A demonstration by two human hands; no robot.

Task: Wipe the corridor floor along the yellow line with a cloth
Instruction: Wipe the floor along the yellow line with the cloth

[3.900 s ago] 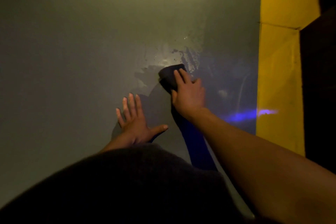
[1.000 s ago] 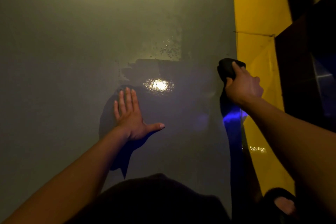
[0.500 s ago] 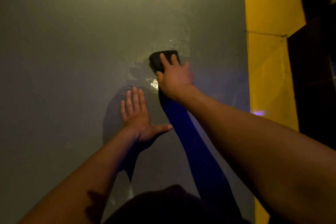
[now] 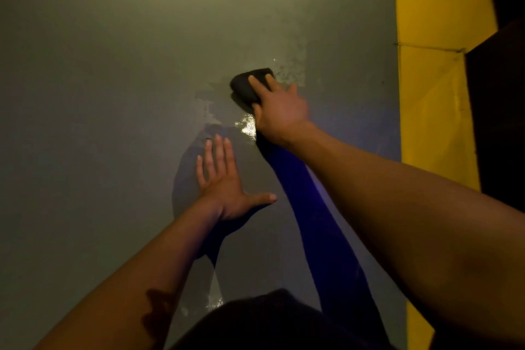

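Observation:
A dark bunched cloth [image 4: 246, 85] lies on the grey corridor floor [image 4: 113, 94], well left of the broad yellow line [image 4: 431, 111]. My right hand [image 4: 279, 109] holds the cloth, fingers laid over its top and thumb at its near side, pressing it down. My left hand [image 4: 224, 179] rests flat on the floor nearer to me, fingers straight and thumb spread to the right. A wet patch with a bright glare [image 4: 248, 128] shows just beside my right wrist.
A dark wall or block [image 4: 500, 111] rises right of the yellow line. A seam [image 4: 426, 47] crosses the yellow line. My dark-clothed knee [image 4: 270, 321] fills the bottom middle. Deep blue shadows run under both arms.
One second ago my right hand held the cloth at the yellow line's edge; it swept left to the middle of the floor and stays there now. My left hand has not moved.

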